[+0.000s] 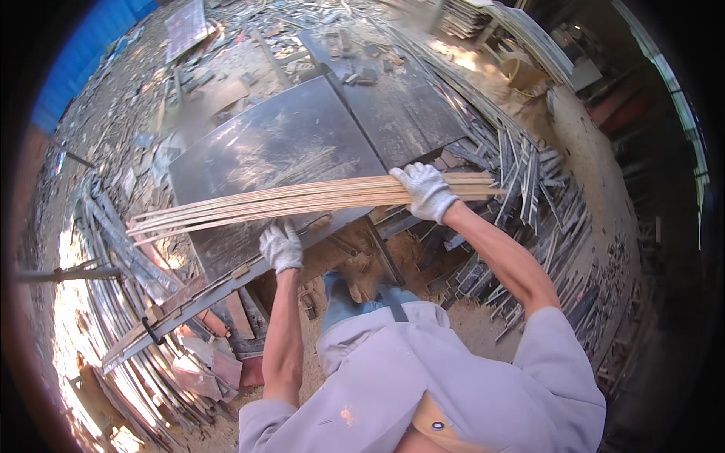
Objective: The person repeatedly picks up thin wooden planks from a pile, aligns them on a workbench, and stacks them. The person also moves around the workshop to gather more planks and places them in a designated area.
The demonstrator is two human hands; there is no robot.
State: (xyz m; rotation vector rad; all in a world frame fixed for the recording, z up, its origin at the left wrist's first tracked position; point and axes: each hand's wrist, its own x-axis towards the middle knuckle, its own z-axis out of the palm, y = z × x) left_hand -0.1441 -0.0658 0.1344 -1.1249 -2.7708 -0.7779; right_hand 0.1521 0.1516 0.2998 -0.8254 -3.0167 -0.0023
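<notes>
Right hand [427, 192], white-gloved, was wrapped tight around a bundle of thin pale wood strips [302, 200] near its right end. Left hand [281, 246], also gloved, sat just under the bundle's near edge at mid-length; fingers curled up against the strips, but I couldn't tell if they closed around them or only propped them.

Bundle lay roughly level across the front part of the dark metal table [264, 143], running left from the right hand. Beyond the left hand the strips fanned apart and sagged past the table edge.

Grey slat offcuts [529, 189] were heaped just past the right hand, and another heap [113, 249] lay left of the left hand, under the fanned tips. Sawdust on the floor [483, 321] below both arms.

Judgement on handling: the strips looked flexible and loose at the free end. Left-hand support further out toward the fan would square the bundle better. A firm right-hand clamp should stop single strips sliding out.
</notes>
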